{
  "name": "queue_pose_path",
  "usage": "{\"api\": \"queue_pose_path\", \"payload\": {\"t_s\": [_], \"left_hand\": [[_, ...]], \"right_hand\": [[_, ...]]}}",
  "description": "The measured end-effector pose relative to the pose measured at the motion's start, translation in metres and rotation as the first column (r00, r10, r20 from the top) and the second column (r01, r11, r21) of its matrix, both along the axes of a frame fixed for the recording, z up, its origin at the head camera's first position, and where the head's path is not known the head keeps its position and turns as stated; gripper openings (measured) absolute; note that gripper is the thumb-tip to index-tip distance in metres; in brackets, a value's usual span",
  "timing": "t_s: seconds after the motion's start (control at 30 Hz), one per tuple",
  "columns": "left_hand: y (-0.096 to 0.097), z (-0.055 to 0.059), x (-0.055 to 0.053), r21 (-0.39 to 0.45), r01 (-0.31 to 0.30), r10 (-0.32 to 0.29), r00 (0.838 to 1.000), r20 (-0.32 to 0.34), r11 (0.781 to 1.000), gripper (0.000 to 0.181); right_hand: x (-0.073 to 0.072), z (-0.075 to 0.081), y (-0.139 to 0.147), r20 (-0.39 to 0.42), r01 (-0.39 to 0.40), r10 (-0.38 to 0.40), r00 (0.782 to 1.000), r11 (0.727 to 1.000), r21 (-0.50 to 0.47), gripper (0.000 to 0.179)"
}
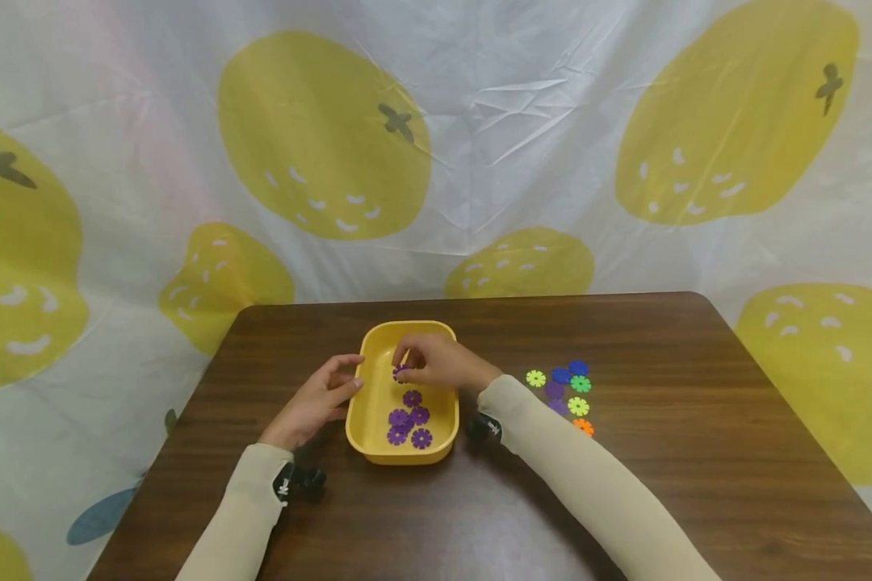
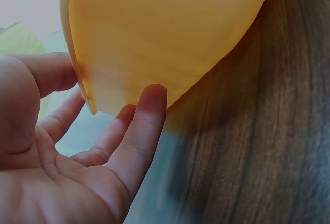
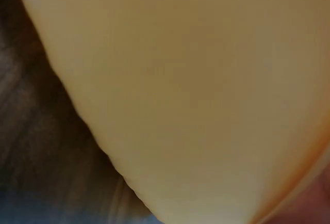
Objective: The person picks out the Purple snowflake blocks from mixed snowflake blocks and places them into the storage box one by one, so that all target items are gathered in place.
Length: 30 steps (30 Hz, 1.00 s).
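A yellow plastic basin stands on the table, with several purple notched snowflake discs lying toward its near end. Over the basin's far half, my right hand pinches another purple snowflake disc between thumb and fingers. My left hand is at the basin's left side, its relaxed fingers touching the rim and outer wall. In the left wrist view, fingertips rest against the basin's outer wall. The right wrist view is filled by the basin wall, which hides the fingers and the disc.
Right of the basin on the brown wooden table lies a loose group of discs: blue, green, yellow, purple and orange. The right forearm passes close to them. A lemon-print curtain hangs behind the table.
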<state>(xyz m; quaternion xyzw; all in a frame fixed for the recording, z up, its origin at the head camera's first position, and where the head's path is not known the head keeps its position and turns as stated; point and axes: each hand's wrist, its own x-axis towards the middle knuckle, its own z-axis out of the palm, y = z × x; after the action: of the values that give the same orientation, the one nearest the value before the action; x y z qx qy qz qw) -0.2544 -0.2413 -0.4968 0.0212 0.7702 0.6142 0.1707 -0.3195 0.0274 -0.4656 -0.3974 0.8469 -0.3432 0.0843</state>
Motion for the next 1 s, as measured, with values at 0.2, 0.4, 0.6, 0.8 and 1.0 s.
{"api": "queue_pose_path", "payload": {"t_s": [0.2, 0.4, 0.6, 0.8, 1.0], "left_hand": [[0.000, 0.000, 0.000, -0.008, -0.001, 0.001, 1.000, -0.009, 1.000, 0.051], [0.000, 0.001, 0.001, -0.003, 0.006, -0.006, 1.000, -0.011, 1.000, 0.052], [0.001, 0.001, 0.002, -0.001, 0.008, -0.008, 1.000, -0.018, 1.000, 0.052], [0.000, 0.000, 0.001, -0.017, -0.004, 0.004, 1.000, -0.008, 1.000, 0.050], [0.000, -0.002, 0.000, -0.020, -0.008, 0.008, 1.000, 0.001, 1.000, 0.049]], "right_hand": [[0.006, 0.003, -0.001, 0.013, -0.022, 0.021, 1.000, 0.997, 0.068, 0.018], [0.004, 0.001, 0.003, -0.011, -0.024, 0.025, 1.000, 0.999, 0.033, 0.018], [0.004, 0.002, 0.010, -0.067, -0.031, 0.030, 0.997, 0.999, -0.023, 0.016], [0.010, 0.006, 0.018, -0.079, -0.018, 0.014, 0.997, 0.998, -0.054, 0.013], [0.017, 0.009, 0.027, -0.120, -0.011, 0.000, 0.993, 0.996, -0.090, 0.011]]}}
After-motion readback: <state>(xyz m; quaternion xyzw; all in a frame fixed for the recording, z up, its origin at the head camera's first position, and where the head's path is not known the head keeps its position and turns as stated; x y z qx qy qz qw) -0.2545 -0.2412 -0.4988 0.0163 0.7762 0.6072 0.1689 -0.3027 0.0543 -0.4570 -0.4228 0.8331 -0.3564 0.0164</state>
